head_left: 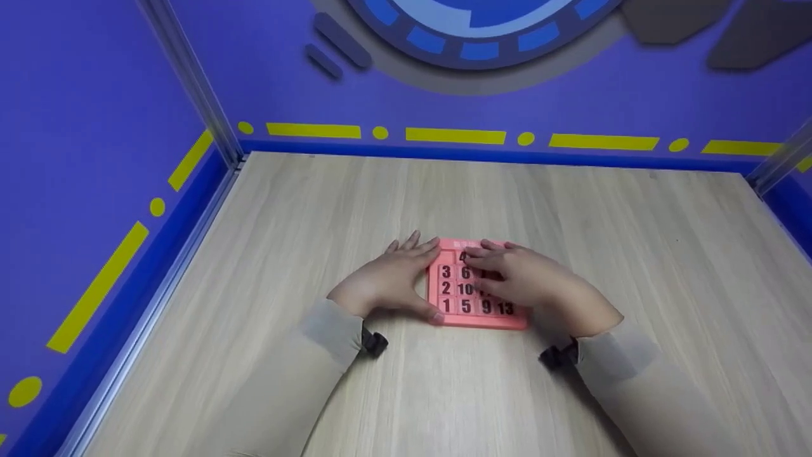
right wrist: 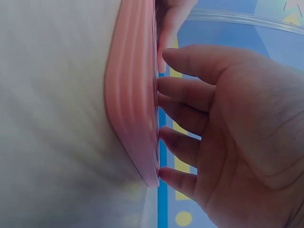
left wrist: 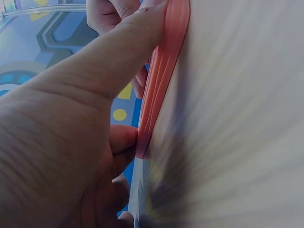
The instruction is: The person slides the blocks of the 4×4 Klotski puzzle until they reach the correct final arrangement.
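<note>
A flat, nearly square, coral-pink plastic number-puzzle frame (head_left: 482, 322) lies between the two hands, just right of the left fingers and under the right ones. No longer axis stands out plainly; its sides run roughly straight away from the person and across. Inside sit pink square tiles with black numerals, and the relation that matters is at the far-left cell: that bare recess (head_left: 448, 256) lies just left of the pink tile marked 4 (head_left: 463, 256), whose right part is hidden by the right fingertips. The right hand is thus the one placed over this tile, while the recess lies just beyond its leading fingertips, towards the left index finger.

The left hand (head_left: 393, 276) holds the frame's left edge, thumb at the near corner and index finger at the far one, widely spread; its other fingers extend past that far corner. The right hand (head_left: 533, 276) is loosely spread with fingers slightly bent, tips at the puzzle's upper face, grasping nothing; whether every tip presses cannot be told. The tiles marked 3, 2 and 1 run down the left column, nearer the left thumb. Under both hands is a pale wood-grain table (head_left: 419, 393).
</note>
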Action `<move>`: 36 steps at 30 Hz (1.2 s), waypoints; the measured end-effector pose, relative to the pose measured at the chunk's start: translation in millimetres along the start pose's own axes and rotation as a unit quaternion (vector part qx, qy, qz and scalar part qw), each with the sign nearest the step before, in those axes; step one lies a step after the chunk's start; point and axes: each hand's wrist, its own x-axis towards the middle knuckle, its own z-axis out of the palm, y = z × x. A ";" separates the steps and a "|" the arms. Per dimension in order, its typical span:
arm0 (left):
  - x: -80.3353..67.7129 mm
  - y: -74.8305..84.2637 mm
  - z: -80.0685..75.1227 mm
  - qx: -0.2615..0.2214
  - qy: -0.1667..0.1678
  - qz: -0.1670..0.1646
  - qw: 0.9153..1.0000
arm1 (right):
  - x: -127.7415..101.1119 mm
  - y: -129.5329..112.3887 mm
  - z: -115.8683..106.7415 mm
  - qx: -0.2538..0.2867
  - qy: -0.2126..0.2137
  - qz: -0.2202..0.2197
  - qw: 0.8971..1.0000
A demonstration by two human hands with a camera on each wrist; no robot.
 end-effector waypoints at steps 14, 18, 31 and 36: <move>-2.0 0.6 0.2 -0.001 -0.002 0.002 1.000 | -4.3 -6.4 -1.7 -0.059 0.027 -0.004 0.998; -2.0 0.2 -0.1 0.002 -0.002 0.004 1.000 | -5.5 -12.0 -2.8 -0.064 0.043 -0.027 0.997; -1.8 -0.4 0.1 0.005 -0.001 0.007 1.000 | -7.1 -26.4 0.0 -0.033 -0.015 -0.079 0.996; -1.4 -0.3 0.3 0.008 0.001 0.005 1.000 | -4.8 -24.2 0.2 -0.030 -0.017 -0.072 0.997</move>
